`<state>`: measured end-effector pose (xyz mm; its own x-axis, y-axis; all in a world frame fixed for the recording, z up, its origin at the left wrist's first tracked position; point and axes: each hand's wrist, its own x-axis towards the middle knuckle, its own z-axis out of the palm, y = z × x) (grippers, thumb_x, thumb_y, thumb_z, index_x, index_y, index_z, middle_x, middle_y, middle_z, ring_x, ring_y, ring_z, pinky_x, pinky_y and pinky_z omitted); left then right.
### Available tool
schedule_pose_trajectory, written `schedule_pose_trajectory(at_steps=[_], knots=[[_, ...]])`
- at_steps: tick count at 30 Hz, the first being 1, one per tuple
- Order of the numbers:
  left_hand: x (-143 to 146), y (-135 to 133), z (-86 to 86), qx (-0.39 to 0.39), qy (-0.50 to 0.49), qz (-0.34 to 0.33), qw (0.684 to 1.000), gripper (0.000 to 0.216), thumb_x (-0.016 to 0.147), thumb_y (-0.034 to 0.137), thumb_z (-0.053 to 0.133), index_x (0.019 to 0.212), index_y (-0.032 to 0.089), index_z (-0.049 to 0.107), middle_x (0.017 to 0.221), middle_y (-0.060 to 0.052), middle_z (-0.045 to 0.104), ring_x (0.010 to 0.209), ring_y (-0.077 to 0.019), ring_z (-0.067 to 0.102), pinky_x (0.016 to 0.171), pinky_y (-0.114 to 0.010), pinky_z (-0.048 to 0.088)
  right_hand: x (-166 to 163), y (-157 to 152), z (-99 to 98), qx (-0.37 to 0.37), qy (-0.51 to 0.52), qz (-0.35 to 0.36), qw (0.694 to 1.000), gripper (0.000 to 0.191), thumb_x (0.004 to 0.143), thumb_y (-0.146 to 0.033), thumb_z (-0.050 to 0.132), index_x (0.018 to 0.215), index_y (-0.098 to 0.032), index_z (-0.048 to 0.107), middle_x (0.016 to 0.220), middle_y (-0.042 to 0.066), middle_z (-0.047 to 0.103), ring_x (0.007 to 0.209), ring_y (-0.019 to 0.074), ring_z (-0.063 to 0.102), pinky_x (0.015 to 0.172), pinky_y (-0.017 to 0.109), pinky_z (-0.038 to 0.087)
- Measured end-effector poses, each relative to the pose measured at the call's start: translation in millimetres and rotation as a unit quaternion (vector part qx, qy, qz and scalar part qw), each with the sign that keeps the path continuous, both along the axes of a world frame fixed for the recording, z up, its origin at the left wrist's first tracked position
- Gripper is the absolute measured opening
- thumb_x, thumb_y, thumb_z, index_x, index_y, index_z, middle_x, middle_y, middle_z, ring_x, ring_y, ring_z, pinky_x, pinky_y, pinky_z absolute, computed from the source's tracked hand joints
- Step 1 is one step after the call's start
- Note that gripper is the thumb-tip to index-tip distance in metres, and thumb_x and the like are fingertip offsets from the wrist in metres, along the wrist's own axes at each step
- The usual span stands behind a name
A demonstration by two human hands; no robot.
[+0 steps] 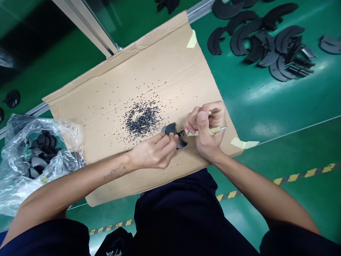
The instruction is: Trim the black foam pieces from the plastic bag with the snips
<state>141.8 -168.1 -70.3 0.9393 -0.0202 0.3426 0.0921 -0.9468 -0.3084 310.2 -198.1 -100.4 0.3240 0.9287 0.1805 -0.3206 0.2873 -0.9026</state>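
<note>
Pinched in the fingers of my left hand (157,149) is a curved black plastic part (171,128), partly covered by those fingers. My right hand (209,129) is closed around a tool with a pale yellow handle (215,130) and a metal end; its dark working tip meets the part, or lies just beside it. A second thin metal-ended piece (213,111) also shows between the right fingers; its kind is unclear. Both hands are over the near right side of a cardboard sheet (170,74). Left of the part, a pile of tiny black bits (142,121) is scattered on the cardboard.
A clear plastic bag (71,131) with several black parts (39,163) stands at the left. More curved black parts (246,35) lie heaped on the green table (255,96) at the upper right. Tape (243,143) fixes the cardboard's right corner. A metal frame post (87,26) rises behind.
</note>
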Motion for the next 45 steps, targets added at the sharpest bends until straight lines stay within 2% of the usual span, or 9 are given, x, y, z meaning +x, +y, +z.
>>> schedule_pose_trajectory(at_steps=[10, 15, 18, 20, 25, 30, 34, 39, 45], knots=[[1.0, 10.6, 2.8, -0.031, 0.009, -0.052, 0.998, 0.015, 0.096, 0.005, 0.055, 0.102, -0.003, 0.067, 0.087, -0.011, 0.072, 0.075, -0.016, 0.069, 0.072, -0.03, 0.061, -3.7, -1.8, 0.6, -0.008, -0.007, -0.008, 1.0, 0.039, 0.092, -0.056, 0.062, 0.083, -0.028, 0.036, 0.059, -0.01, 0.036, 0.045, 0.0085, 0.037, 0.046, 0.025, 0.042], [-1.4, 12.5, -1.2, -0.032, 0.01, -0.046, 0.998, 0.016, 0.097, 0.005, 0.053, 0.104, 0.001, 0.067, 0.091, -0.01, 0.073, 0.077, -0.0154, 0.069, 0.074, -0.03, 0.062, 14.9, 5.0, 31.6, 0.025, 0.058, -0.02, 0.998, 0.022, 0.096, -0.038, 0.06, 0.084, -0.029, 0.044, 0.058, -0.009, 0.037, 0.043, 0.0098, 0.033, 0.042, 0.025, 0.039], [-2.4, 10.3, -2.6, -0.033, 0.01, -0.029, 0.999, 0.015, 0.097, 0.006, 0.054, 0.106, 0.003, 0.066, 0.09, -0.009, 0.073, 0.076, -0.0154, 0.069, 0.071, -0.031, 0.061, 40.3, 7.6, 48.4, -0.002, -0.064, 0.007, 0.998, 0.017, 0.095, -0.038, 0.062, 0.086, -0.028, 0.05, 0.061, -0.007, 0.038, 0.046, 0.0108, 0.033, 0.043, 0.026, 0.035], [-2.1, 7.9, -2.2, -0.037, 0.008, -0.022, 0.999, 0.016, 0.097, 0.006, 0.053, 0.106, 0.003, 0.066, 0.09, -0.009, 0.073, 0.076, -0.0155, 0.068, 0.07, -0.031, 0.06, 56.3, 7.6, 48.5, -0.055, -0.267, 0.083, 0.958, 0.02, 0.092, -0.043, 0.064, 0.098, -0.025, 0.057, 0.071, -0.004, 0.049, 0.055, 0.0119, 0.043, 0.052, 0.028, 0.042], [2.5, -1.9, -2.6, -0.029, 0.014, -0.002, 0.999, 0.019, 0.097, 0.005, 0.049, 0.104, -0.003, 0.065, 0.085, -0.01, 0.07, 0.07, -0.0158, 0.064, 0.064, -0.031, 0.056, 75.6, 2.0, 19.1, -0.133, -0.634, 0.095, 0.756, 0.076, 0.088, -0.053, 0.064, 0.148, -0.011, 0.042, 0.121, 0.02, 0.061, 0.109, 0.0356, 0.058, 0.088, 0.053, 0.052], [2.5, -0.6, -11.3, -0.039, -0.01, 0.011, 0.999, 0.016, 0.097, 0.006, 0.049, 0.104, 0.001, 0.063, 0.087, -0.01, 0.069, 0.073, -0.0158, 0.063, 0.067, -0.031, 0.053, 85.5, -10.4, -2.4, -0.041, -0.681, 0.124, 0.721, 0.1, 0.08, -0.073, 0.063, 0.157, -0.018, 0.03, 0.151, 0.025, 0.043, 0.144, 0.046, 0.036, 0.11, 0.066, 0.037], [-9.6, 8.3, -8.2, -0.036, -0.11, 0.038, 0.993, 0.015, 0.098, 0.007, 0.051, 0.106, 0.004, 0.063, 0.084, -0.008, 0.07, 0.071, -0.0147, 0.063, 0.07, -0.03, 0.054, 87.7, -15.6, 12.5, -0.011, -0.65, 0.112, 0.751, 0.099, 0.073, -0.076, 0.069, 0.153, -0.024, 0.041, 0.162, 0.021, 0.032, 0.155, 0.0469, 0.016, 0.118, 0.072, 0.025], [-29.6, 3.6, 15.4, 0.017, -0.254, 0.113, 0.96, 0.019, 0.095, 0.007, 0.053, 0.11, 0.005, 0.065, 0.086, -0.01, 0.074, 0.07, -0.0157, 0.063, 0.062, -0.029, 0.051, 39.7, -13.4, 41.9, -0.018, -0.339, 0.222, 0.914, 0.074, 0.084, -0.069, 0.064, 0.141, -0.024, 0.055, 0.136, 0.016, 0.063, 0.123, 0.0308, 0.064, 0.102, 0.05, 0.055], [-45.7, -7.9, 27.3, 0.078, -0.285, 0.235, 0.926, 0.017, 0.096, 0.012, 0.058, 0.108, 0.013, 0.068, 0.086, -0.007, 0.076, 0.07, -0.0153, 0.062, 0.065, -0.03, 0.048, -30.4, 12.0, 54.4, -0.092, -0.164, 0.257, 0.948, 0.055, 0.085, -0.058, 0.07, 0.124, -0.02, 0.067, 0.116, 0.01, 0.074, 0.11, 0.022, 0.069, 0.099, 0.038, 0.057]])
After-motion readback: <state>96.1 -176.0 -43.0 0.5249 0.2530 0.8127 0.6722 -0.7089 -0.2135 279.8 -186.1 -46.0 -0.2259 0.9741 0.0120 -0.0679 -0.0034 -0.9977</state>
